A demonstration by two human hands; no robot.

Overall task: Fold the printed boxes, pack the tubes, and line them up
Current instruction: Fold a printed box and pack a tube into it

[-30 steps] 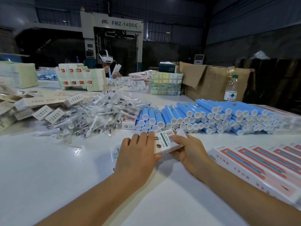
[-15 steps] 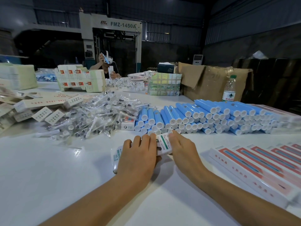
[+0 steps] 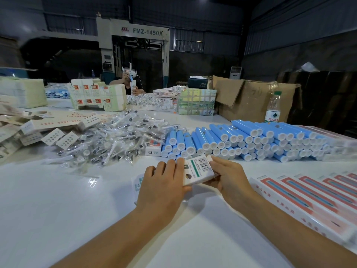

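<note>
At the far left lie flat, unfolded printed cardboard box blanks [image 3: 48, 122] in cream with small red and grey print too small to read. Right of them sits a loose heap of clear-wrapped white toothbrush heads [image 3: 116, 138]. In the middle, near the person, the left hand [image 3: 164, 188] lies palm-down over the long white printed box [image 3: 199, 171], fingers curled over its left part and thumb tucked at its near edge. The box's long axis runs left to right across the table, slightly tilted; its exposed right end shows a barcode and a green stripe. The right hand [image 3: 229, 175] pinches that right end, fingertips on the far flap and thumb beneath. Both hands touch the box, so closing the end flap turns on the right hand. Beyond, just far of the box, a stacked row of light blue plastic tubes with white caps [image 3: 251, 140] points its caps toward the person. At the near right, finished white boxes with red and blue stripes [image 3: 309, 194] lie side by side. Far back, a grey machine [image 3: 133, 41] reads "FMZ-1450A".
</note>
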